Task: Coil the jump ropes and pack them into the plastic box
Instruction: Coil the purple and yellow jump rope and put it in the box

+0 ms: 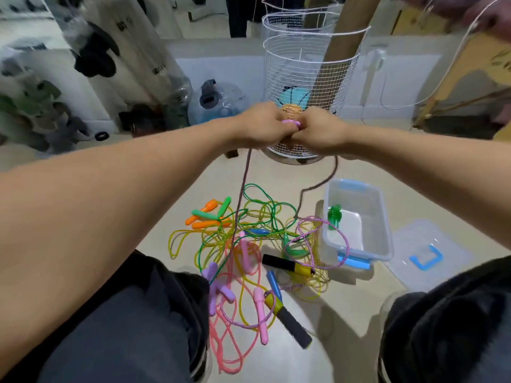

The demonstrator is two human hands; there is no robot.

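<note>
Between the two raised hands, at chest height in front of the person, sits a small pink-purple piece (pixel 291 123), most likely the handle end of the rope that is being coiled. The left hand (pixel 258 125) and the right hand (pixel 320 129) touch each other, and both have the fingers curled tight around this rope. From under the left hand one dark purple strand (pixel 243 183) hangs almost straight down into the pile. From under the right hand a second strand (pixel 318 186) drops and bends toward the box. So the long axis of the rope runs down and away from the fingers, toward the floor, and the free length lies below both hands, about equally near to each. I judge that the next loop must be pulled up from there.

The pile of jump ropes (pixel 249 244) lies on the pale floor between the knees. The cords look thin, smooth and glossy, like plastic tube, in yellow, green and pink; one lilac cord (pixel 326 239) looks braided and hangs over the wall of the box. The handles are short rounded sticks, orange, green, pink, purple and blue, and two are thicker with black foam and yellow ends (pixel 287 266). All is tangled, so a strand can catch when it is lifted.

The plastic box (pixel 381 217) stands to the right of the pile, nearer the right hand. It is clear, rectangular, with blue clips, and a green thing (pixel 335 214) is already inside. Its lid (pixel 431 252) lies flat on the floor just beside it, further right.
</note>
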